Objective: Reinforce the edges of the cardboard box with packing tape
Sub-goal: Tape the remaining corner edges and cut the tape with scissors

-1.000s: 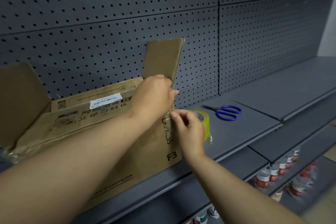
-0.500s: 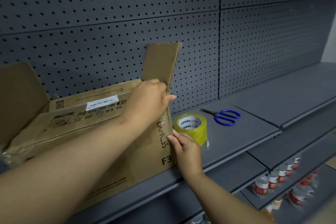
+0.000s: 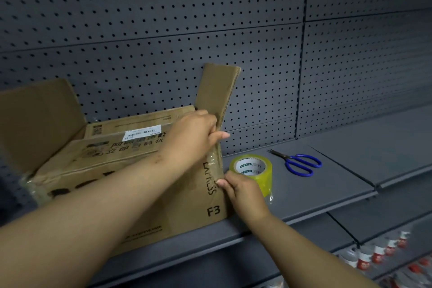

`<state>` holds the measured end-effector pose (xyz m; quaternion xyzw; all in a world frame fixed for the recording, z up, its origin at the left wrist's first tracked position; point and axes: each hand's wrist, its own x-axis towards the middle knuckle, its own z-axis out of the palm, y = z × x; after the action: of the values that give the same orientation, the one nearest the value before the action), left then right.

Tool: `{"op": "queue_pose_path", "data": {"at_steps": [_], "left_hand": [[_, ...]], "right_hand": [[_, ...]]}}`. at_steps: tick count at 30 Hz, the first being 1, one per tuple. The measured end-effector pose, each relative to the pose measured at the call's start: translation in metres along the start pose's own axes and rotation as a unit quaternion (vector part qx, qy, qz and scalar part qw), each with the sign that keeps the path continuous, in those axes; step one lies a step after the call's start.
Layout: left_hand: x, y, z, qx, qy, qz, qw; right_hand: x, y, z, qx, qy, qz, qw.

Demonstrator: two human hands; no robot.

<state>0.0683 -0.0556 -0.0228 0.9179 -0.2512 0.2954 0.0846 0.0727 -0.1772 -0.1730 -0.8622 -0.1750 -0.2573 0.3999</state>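
A brown corrugated cardboard box [image 3: 121, 184] with black printing and a white barcode label sits on a dark grey metal shelf [image 3: 327, 184], its back against the grey perforated panel [image 3: 163, 30]. Its flaps are open: one stands up at the far left, another rises at the right corner. The left hand [image 3: 194, 138] reaches across the top of the box and grips the base of the upright right flap [image 3: 217, 93], fingers curled together over the corner, thumb pointing right. Below it, a strip of clear tape [image 3: 214, 159] shines along the box's right vertical edge. The right hand [image 3: 243, 189] presses against that same edge lower down, fingers bunched together and touching the cardboard beside the printed lettering; whether it pinches the tape end I cannot tell. Just beside this hand, a yellowish roll of clear packing tape [image 3: 251, 168] with a white core stands on the shelf. Further right lie blue-handled scissors [image 3: 299, 163], apart from the roll. On a lower shelf at far right, small red-and-white containers [image 3: 378, 255] stand in rows.
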Motion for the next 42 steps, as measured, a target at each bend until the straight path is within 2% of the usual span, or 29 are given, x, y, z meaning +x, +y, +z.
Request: {"op": "queue_pose_path", "data": {"at_steps": [4,5,9,12,15,18,21,26,29,33,38,42], "left_hand": [[0.000,0.003,-0.002,0.006,-0.006,-0.011,1.000],[-0.001,0.003,-0.002,0.007,-0.007,-0.015,1.000],[0.000,0.005,-0.003,0.018,-0.007,-0.026,0.999],[0.000,0.007,-0.005,0.032,-0.013,-0.028,0.999],[-0.001,0.007,-0.006,0.030,-0.013,-0.029,0.999],[-0.002,0.008,-0.005,0.032,-0.008,-0.038,0.999],[0.002,0.007,-0.006,0.028,-0.014,-0.054,0.998],[0.006,0.010,-0.009,0.030,-0.047,-0.076,0.996],[0.004,0.013,-0.009,0.044,-0.043,-0.079,0.995],[0.002,0.017,-0.010,0.055,-0.032,-0.085,0.994],[-0.001,0.023,-0.010,0.076,-0.027,-0.097,0.992],[-0.002,0.026,-0.008,0.088,-0.013,-0.105,0.990]], "right_hand": [[0.016,0.005,-0.034,-0.017,-0.222,0.012,0.975],[0.021,0.003,-0.042,-0.043,-0.248,0.011,0.968],[0.042,-0.021,-0.059,-0.085,-0.182,-0.059,0.978],[0.051,-0.034,-0.057,-0.080,-0.187,-0.104,0.974],[0.048,-0.032,-0.058,-0.050,-0.191,-0.102,0.975],[0.051,-0.034,-0.064,-0.068,-0.197,-0.092,0.974],[0.065,-0.038,-0.069,-0.097,-0.173,-0.126,0.972],[0.059,-0.032,-0.070,-0.060,-0.217,-0.114,0.968],[0.041,-0.013,-0.055,-0.100,-0.257,-0.109,0.955],[0.028,-0.002,-0.029,-0.163,-0.252,-0.095,0.949],[0.026,0.004,-0.033,-0.122,-0.265,-0.091,0.952],[0.027,0.003,-0.035,-0.156,-0.290,-0.108,0.938]]}}
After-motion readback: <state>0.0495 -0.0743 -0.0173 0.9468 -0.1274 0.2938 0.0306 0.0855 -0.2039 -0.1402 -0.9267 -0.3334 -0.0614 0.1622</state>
